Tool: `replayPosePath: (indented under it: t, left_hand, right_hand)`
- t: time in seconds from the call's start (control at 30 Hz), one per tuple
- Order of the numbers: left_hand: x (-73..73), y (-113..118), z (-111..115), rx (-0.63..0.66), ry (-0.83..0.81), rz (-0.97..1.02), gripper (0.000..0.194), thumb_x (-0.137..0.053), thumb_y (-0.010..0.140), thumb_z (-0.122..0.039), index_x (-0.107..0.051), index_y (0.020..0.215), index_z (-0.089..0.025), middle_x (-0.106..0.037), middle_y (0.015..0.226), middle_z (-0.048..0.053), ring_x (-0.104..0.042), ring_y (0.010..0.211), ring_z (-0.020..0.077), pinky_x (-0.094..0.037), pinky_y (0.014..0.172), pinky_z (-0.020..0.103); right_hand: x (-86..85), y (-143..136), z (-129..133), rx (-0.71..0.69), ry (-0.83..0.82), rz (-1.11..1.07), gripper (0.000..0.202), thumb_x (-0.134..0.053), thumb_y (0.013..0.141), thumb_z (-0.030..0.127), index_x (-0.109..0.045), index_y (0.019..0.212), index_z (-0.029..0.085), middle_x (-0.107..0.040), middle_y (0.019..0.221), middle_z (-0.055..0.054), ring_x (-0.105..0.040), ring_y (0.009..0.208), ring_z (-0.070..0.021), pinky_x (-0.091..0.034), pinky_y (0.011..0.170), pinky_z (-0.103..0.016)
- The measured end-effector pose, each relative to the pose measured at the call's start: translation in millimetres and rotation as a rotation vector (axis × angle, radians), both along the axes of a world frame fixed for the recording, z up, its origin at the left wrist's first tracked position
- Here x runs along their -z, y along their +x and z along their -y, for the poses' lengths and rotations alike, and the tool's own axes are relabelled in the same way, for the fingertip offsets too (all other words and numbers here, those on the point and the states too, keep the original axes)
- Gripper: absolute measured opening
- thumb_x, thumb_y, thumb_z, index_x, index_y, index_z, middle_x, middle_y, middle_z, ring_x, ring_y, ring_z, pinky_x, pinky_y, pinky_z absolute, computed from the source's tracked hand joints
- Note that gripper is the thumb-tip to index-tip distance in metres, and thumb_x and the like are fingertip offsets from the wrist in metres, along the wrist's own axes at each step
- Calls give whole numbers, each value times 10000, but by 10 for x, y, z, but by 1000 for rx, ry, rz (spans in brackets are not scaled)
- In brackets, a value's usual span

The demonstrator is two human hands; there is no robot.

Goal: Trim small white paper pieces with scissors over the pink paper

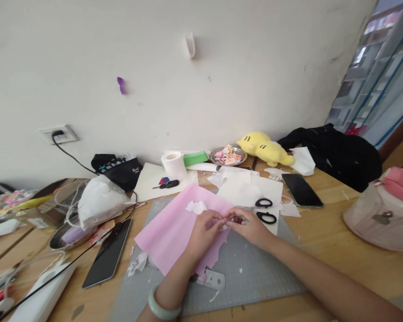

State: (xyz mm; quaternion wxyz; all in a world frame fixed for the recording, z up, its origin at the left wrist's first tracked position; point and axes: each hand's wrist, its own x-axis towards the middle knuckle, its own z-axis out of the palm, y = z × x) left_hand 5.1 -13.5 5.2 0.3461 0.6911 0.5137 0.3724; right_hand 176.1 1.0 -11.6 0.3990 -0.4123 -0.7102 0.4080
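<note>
Right in the middle of the gray cutting mat [255,273], both hands meet over a small pink piece [234,219]. The left hand [204,229] and the right hand [251,227] each pinch it with their fingertips, closed tight on it. It is too small to tell its shape. Under the hands lies a pink sheet [174,228] with a ragged cut edge, so some cutting looks done, and most of the sheet is whole. White scraps [137,264] lie by the mat's left edge. A metal ruler [212,279] peeks out under the sheet near the mat's front edge. Black scissors [266,210] rest on white paper [245,190] just beyond the right hand. A phone [301,190] lies further right on the wooden table [336,250], and a tablet [109,252] lies to the left. Nothing blocks the hands.
</note>
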Motion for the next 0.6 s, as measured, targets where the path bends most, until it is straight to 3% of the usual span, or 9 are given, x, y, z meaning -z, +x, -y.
replayPosePath:
  t: [0.17, 0.4, 0.5, 0.6]
  left_hand:
    - [28, 17, -16, -36, -89, 116, 235, -512, 814, -400, -527, 678, -209, -605, 601, -8, -598, 643, 194, -463, 685, 327]
    - [49, -7, -19, -45, -156, 253, 235, -506, 845, -351, -513, 653, -215, -567, 569, -33, -573, 608, 164, -464, 668, 307]
    - [102, -49, -46, -68, -162, 302, 244, -505, 887, -338, -546, 697, -191, -570, 615, -31, -563, 603, 138, -478, 657, 302]
    - [170, -90, -85, -91, -161, 347, 225, -515, 910, -350, -606, 889, -145, -630, 809, 12, -597, 677, 133, -510, 654, 310]
  right_hand:
    - [-17, 5, -8, 12, -19, 13, 172, -574, 777, 275, -678, 883, 188, -695, 813, -39, -591, 741, -192, -463, 698, -314]
    - [-11, 17, -14, 4, -14, 20, 177, -530, 858, 282, -649, 900, 159, -671, 760, -21, -607, 699, -168, -469, 692, -327]
    - [-3, 33, -29, 22, -17, 10, 199, -530, 885, 326, -628, 887, 153, -647, 736, -9, -591, 651, -145, -473, 659, -313]
    - [7, 59, -57, 54, -14, -3, 227, -520, 894, 356, -616, 864, 152, -629, 718, -1, -578, 635, -140, -467, 637, -303]
